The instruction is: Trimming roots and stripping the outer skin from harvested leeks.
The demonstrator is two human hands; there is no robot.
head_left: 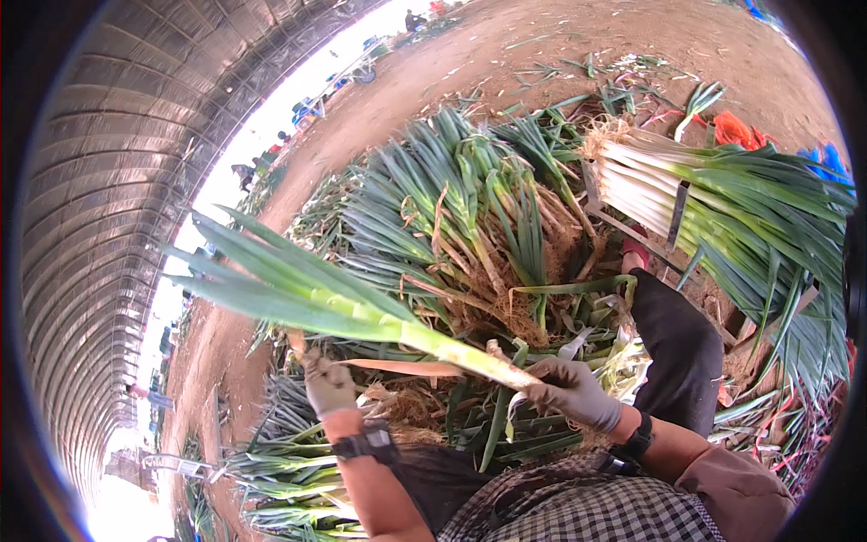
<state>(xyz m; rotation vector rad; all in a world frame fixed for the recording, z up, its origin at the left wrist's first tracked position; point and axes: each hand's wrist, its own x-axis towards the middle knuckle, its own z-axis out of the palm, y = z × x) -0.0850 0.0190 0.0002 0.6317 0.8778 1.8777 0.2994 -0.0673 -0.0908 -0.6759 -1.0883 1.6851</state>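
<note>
A long green onion (420,336) slants across the middle, its leaves fanned out to the upper left. My right hand (578,394), in a grey glove, is closed around its pale root end. Lower left of the stalk, my gloved left hand (330,387) has its fingers closed on a dry brownish leaf (406,368). This strip stretches from the left fingers toward the stalk near the right hand. Beyond both hands lies a large heap of untrimmed green onions (442,208) with brown roots and withered leaves.
Cleaned green onions (668,181) rest on a metal rack (677,214) at the right, beside my leg (677,339). More onions (298,483) lie at lower left. Stripped leaves (623,370) litter the ground near my knee. Orange netting (739,131) lies behind the rack.
</note>
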